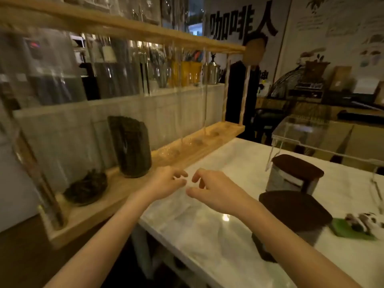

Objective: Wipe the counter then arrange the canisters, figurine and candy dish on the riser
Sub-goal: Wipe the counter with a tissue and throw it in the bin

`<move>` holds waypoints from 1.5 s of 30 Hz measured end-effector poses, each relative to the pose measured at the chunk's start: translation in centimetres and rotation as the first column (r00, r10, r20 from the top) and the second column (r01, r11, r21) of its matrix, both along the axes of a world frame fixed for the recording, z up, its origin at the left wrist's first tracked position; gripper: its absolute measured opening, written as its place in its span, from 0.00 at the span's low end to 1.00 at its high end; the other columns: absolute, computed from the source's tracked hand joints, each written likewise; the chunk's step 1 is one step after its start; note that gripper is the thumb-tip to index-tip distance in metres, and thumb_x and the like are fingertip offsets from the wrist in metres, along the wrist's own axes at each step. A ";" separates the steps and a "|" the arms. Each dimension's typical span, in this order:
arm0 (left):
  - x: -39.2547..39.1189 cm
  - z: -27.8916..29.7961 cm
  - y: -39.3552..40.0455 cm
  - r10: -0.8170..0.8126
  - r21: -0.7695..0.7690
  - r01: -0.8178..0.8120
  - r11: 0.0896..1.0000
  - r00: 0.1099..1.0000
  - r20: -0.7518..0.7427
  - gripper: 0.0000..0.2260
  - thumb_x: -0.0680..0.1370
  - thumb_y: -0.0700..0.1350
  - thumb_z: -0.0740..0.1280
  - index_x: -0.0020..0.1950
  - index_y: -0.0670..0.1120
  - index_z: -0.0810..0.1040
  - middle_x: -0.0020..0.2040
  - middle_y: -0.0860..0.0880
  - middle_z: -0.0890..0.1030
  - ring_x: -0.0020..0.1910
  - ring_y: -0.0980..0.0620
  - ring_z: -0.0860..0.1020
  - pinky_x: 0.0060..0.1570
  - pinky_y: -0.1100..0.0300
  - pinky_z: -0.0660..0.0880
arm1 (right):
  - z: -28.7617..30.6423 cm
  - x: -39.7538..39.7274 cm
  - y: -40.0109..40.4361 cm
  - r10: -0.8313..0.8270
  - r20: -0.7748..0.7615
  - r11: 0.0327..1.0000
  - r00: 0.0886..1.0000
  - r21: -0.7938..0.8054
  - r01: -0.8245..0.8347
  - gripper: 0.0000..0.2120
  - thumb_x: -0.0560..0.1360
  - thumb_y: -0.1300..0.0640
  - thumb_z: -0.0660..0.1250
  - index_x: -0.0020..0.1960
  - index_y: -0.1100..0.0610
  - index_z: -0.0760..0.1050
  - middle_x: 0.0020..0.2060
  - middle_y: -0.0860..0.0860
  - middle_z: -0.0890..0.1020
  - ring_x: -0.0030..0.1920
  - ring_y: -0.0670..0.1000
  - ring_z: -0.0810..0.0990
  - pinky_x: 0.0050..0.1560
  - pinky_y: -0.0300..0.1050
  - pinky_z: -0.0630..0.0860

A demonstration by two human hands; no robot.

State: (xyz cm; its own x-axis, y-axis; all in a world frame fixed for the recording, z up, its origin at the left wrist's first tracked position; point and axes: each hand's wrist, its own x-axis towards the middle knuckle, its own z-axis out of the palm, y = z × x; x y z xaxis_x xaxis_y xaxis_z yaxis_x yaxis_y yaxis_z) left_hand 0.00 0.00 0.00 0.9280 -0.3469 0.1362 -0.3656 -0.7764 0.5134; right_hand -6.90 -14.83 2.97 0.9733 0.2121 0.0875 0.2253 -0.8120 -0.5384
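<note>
Canisters: near canister (295, 217) and far canister (293, 175), brown lids, grey contents.
Counter (207, 235): white marble.
Left hand (166, 181), right hand (212, 190): fingers loosely curled, empty.

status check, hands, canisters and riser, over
Left hand and right hand open, empty, over the counter. Two canisters under the clear riser, not on it. Figurine beside them.

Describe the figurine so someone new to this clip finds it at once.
Start at the white marble counter and follow it to the right edge of the view. Past the nearer dark-lidded canister lies the figurine: small, black and white, on a green base, unlike the tall jars beside it.
</note>
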 end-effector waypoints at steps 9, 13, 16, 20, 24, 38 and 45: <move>-0.9 -4.0 0.1 -0.069 0.083 0.067 0.994 0.997 0.020 0.15 0.74 0.43 0.66 0.61 0.50 0.77 0.65 0.49 0.75 0.63 0.51 0.73 0.63 0.55 0.70 | -4.4 -0.8 -0.5 -0.015 -0.128 0.921 0.992 -0.387 -0.036 0.20 0.70 0.54 0.65 0.61 0.54 0.70 0.56 0.54 0.73 0.54 0.57 0.75 0.43 0.45 0.66; -1.0 -4.7 0.1 -0.102 0.100 0.099 0.990 0.994 0.029 0.14 0.74 0.43 0.66 0.59 0.49 0.78 0.62 0.48 0.77 0.60 0.50 0.74 0.61 0.53 0.72 | -5.4 -0.8 -0.7 -0.024 -0.125 0.945 0.992 -0.327 -0.018 0.14 0.72 0.62 0.61 0.57 0.58 0.74 0.56 0.56 0.74 0.55 0.57 0.75 0.45 0.44 0.68; -1.0 -5.0 0.0 -0.099 0.082 0.094 0.992 0.994 0.057 0.12 0.74 0.43 0.66 0.56 0.47 0.80 0.57 0.48 0.80 0.56 0.49 0.76 0.58 0.54 0.73 | -5.9 -0.8 -0.8 -0.028 -0.089 0.962 0.996 -0.273 0.003 0.12 0.73 0.66 0.59 0.54 0.60 0.76 0.55 0.57 0.76 0.54 0.57 0.76 0.48 0.45 0.72; -1.3 -5.1 -0.3 -0.099 0.023 0.097 0.995 0.990 0.098 0.09 0.73 0.41 0.67 0.53 0.45 0.81 0.53 0.46 0.81 0.51 0.50 0.78 0.54 0.57 0.75 | -6.6 -0.8 -0.8 -0.051 0.003 0.972 0.999 -0.231 0.051 0.12 0.72 0.68 0.59 0.50 0.63 0.78 0.51 0.58 0.78 0.49 0.58 0.77 0.48 0.47 0.75; -1.4 -4.6 -0.8 -0.095 -0.003 0.096 0.995 0.988 0.119 0.09 0.74 0.40 0.66 0.52 0.46 0.81 0.51 0.47 0.81 0.49 0.51 0.77 0.51 0.61 0.73 | -6.5 -1.2 -0.7 -0.095 0.099 0.987 0.991 -0.123 0.107 0.13 0.74 0.65 0.58 0.54 0.62 0.78 0.52 0.58 0.78 0.52 0.58 0.77 0.53 0.49 0.75; -12.3 0.1 -4.9 -0.263 -0.225 0.285 0.932 0.957 0.126 0.09 0.71 0.37 0.68 0.47 0.48 0.84 0.44 0.57 0.79 0.44 0.64 0.75 0.38 0.79 0.70 | -4.4 -13.9 -5.0 -0.303 0.166 0.948 0.938 0.150 0.279 0.16 0.68 0.56 0.71 0.54 0.58 0.79 0.51 0.53 0.80 0.47 0.48 0.76 0.44 0.33 0.71; -23.8 -2.0 -8.9 -0.512 -0.347 0.460 0.818 0.856 -0.073 0.15 0.69 0.34 0.70 0.54 0.48 0.81 0.51 0.59 0.76 0.53 0.61 0.76 0.44 0.76 0.75 | -5.7 -26.6 -10.3 -0.604 0.191 0.784 0.774 0.320 0.533 0.06 0.68 0.63 0.69 0.43 0.56 0.83 0.39 0.47 0.81 0.39 0.44 0.78 0.46 0.41 0.78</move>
